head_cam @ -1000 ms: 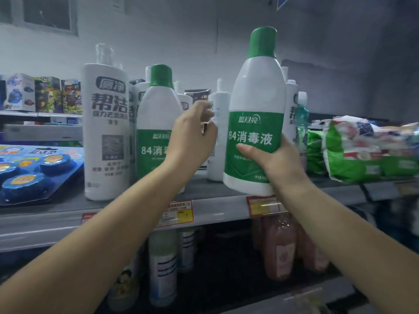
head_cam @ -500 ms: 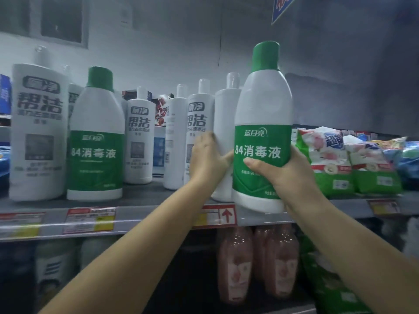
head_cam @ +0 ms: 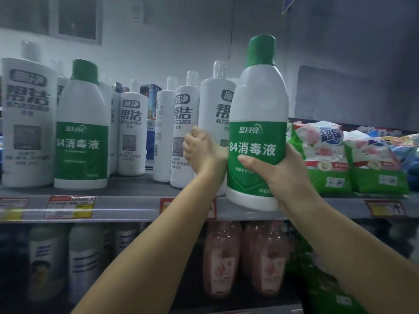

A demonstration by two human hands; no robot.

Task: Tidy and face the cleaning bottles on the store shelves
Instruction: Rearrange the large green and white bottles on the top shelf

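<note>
My right hand (head_cam: 275, 171) grips a white bottle with a green cap and green label (head_cam: 258, 123), held tilted just above the front edge of the grey shelf (head_cam: 136, 205), label facing me. My left hand (head_cam: 204, 152) is wrapped around the lower body of a tall white cleaner bottle with a clear cap (head_cam: 215, 105) that stands on the shelf just left of the held bottle. A second green-label bottle (head_cam: 82, 128) stands further left, beside a large white cleaner bottle (head_cam: 25, 123). Other white bottles (head_cam: 133, 130) stand between, set further back.
Green and white detergent bags (head_cam: 328, 155) lie on the shelf at the right. Red price tags (head_cam: 70, 207) line the shelf edge. Pink bottles (head_cam: 222, 257) and pale bottles (head_cam: 84, 261) stand on the lower shelf. A grey wall rises behind.
My view has shifted right along the shelf. My left hand left the first green-label bottle and now grips the tall white bottle. My right hand keeps holding its green-label bottle.
</note>
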